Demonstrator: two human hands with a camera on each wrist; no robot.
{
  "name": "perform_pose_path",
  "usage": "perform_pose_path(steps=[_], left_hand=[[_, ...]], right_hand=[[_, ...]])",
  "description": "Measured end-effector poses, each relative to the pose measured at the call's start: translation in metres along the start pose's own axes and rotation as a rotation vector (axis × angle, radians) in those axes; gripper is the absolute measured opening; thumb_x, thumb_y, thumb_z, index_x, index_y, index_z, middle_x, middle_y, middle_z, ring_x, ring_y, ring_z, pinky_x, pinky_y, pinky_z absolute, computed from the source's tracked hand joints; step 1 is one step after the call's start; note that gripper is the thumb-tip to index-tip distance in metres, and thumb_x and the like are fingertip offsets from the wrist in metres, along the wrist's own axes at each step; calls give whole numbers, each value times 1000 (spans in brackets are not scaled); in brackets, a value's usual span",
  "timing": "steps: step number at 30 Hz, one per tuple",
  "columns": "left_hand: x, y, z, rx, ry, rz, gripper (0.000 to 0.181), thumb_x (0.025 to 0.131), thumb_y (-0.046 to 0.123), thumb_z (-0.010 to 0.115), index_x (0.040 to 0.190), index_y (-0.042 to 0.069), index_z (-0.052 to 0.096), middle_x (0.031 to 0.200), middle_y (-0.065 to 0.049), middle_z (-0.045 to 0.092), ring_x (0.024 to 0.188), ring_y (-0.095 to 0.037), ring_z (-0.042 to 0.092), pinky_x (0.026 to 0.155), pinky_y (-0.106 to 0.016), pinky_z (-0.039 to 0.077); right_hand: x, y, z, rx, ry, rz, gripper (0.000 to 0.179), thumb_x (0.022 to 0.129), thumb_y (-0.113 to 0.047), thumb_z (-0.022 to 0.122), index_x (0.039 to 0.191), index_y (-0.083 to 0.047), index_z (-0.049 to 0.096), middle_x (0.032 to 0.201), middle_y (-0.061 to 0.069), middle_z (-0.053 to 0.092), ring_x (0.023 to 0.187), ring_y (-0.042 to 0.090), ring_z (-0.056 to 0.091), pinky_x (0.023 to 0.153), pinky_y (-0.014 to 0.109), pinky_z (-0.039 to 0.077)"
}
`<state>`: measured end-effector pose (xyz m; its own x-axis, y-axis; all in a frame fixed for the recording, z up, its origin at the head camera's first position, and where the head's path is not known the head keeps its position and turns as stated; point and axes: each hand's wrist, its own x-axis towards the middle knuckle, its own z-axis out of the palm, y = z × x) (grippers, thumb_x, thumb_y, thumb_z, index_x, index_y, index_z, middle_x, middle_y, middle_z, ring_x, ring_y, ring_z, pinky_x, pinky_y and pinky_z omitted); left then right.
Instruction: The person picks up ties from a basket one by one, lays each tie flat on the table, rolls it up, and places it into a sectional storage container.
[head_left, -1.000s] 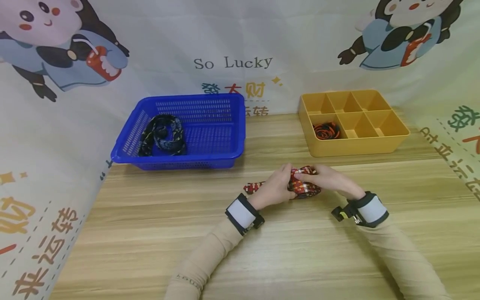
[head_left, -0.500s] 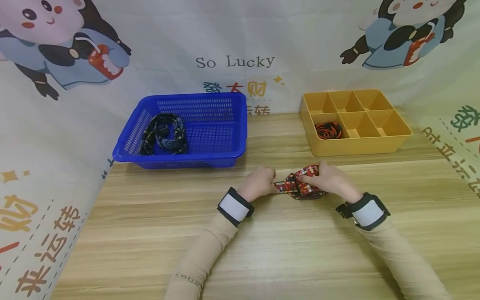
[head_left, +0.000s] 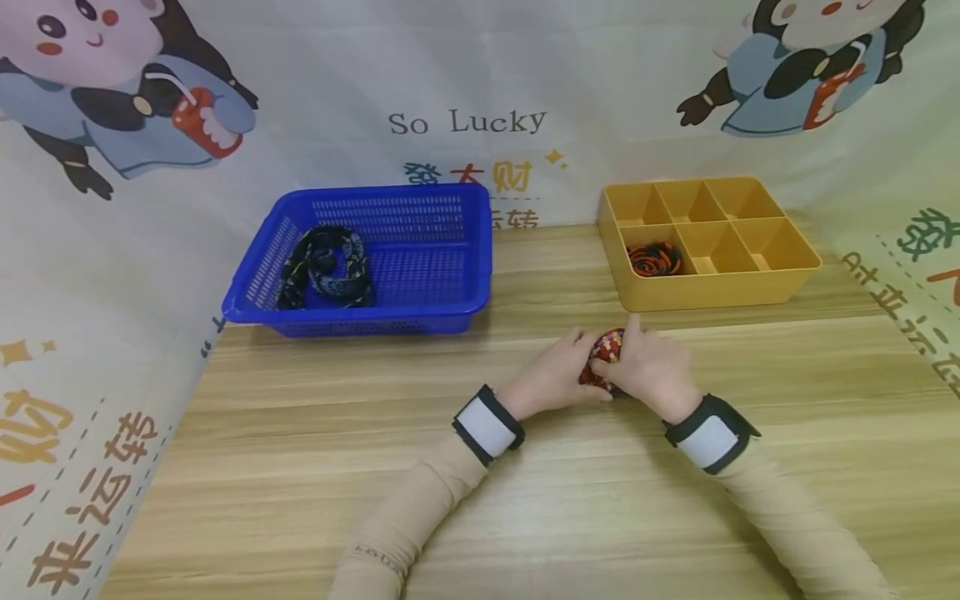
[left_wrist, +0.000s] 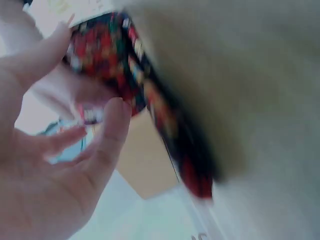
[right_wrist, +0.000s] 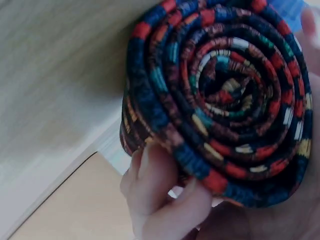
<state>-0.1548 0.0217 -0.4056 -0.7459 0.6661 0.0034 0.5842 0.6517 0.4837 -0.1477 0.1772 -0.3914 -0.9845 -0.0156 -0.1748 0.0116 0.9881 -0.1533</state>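
Observation:
A red necktie (head_left: 606, 348) with a dark multicoloured check is wound into a thick roll low over the table. My right hand (head_left: 660, 367) grips the roll from the right; up close in the right wrist view, the spiral end of the necktie (right_wrist: 165, 100) faces the camera with curled fingers (right_wrist: 162, 200) below it. From the left, my left hand (head_left: 547, 373) holds the roll between thumb and fingers. In the left wrist view, a blurred tail of the necktie (left_wrist: 167, 120) sticks out from the roll, past the fingers (left_wrist: 107, 135).
A blue plastic basket (head_left: 375, 317) at the back left holds a dark patterned necktie (head_left: 348, 287), loosely coiled. At the back right, a yellow six-part organizer (head_left: 712, 292) has an orange and black rolled necktie (head_left: 655, 258) in its front left compartment. A printed cloth (head_left: 570, 75) stands behind.
My left hand first pulled leftward along the tail, then came back right against the roll. My right hand has turned over the roll, and the tail no longer shows in the head view.

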Motion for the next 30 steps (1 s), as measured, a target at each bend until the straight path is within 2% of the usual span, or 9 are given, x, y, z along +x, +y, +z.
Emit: perform_pose_path(steps=[3,6,12,17,20,24,26,28,30], left_hand=[[-1,5,4,12,68,13,76,81,37,73,141,4,39,122,-12,52,104,-19,57,91,-28,49],[-2,7,5,42,96,-1,73,82,31,74,141,3,39,123,-13,53,107,-21,58,92,-30,50],[-1,7,2,-20,82,-73,82,79,13,75,146,6,29,130,-21,51,115,-29,58,94,-36,51],[1,6,2,-86,68,-153,72,75,8,77,134,2,36,127,-19,50,113,-28,57,93,-33,51],[0,7,2,-121,53,-191,73,75,11,78,133,1,34,130,-19,47,116,-28,54,97,-34,48],[-1,10,-1,-60,35,-182,82,75,31,80,138,4,34,133,-16,50,120,-26,53,103,-34,42],[-2,12,-2,-17,49,-166,80,74,37,80,135,5,40,127,-13,57,116,-25,56,99,-33,43],[-2,12,-2,11,66,-152,73,74,33,81,130,4,45,120,-11,61,110,-23,58,96,-31,44],[-2,9,-3,-19,72,-155,66,74,24,81,125,1,47,116,-12,62,105,-23,60,90,-30,49]], right_hand=[[-3,-2,1,-14,25,-16,77,83,-58,57,116,9,41,95,32,63,72,39,65,54,47,51],[-6,-1,-5,38,-12,-83,77,87,-55,55,117,14,42,97,33,62,72,37,64,54,45,51],[-4,13,-25,230,-136,-212,64,97,-47,45,112,15,50,93,26,61,73,27,57,61,36,47],[8,21,-19,430,-253,-219,75,93,-61,40,118,9,50,108,25,60,93,29,58,75,36,48],[10,18,-14,519,-292,-188,71,93,-58,45,122,7,45,117,26,56,104,30,56,82,35,47],[7,11,-10,473,-224,-165,59,93,-46,50,118,7,43,109,26,59,91,28,59,69,30,48],[5,8,-8,436,-187,-167,59,91,-43,52,119,7,41,106,28,60,86,28,60,64,29,48],[4,8,-8,427,-174,-175,63,89,-45,54,122,7,39,106,29,60,87,30,61,65,31,48],[5,10,-8,452,-191,-190,70,90,-49,55,128,6,35,110,30,59,93,31,60,71,33,49]])
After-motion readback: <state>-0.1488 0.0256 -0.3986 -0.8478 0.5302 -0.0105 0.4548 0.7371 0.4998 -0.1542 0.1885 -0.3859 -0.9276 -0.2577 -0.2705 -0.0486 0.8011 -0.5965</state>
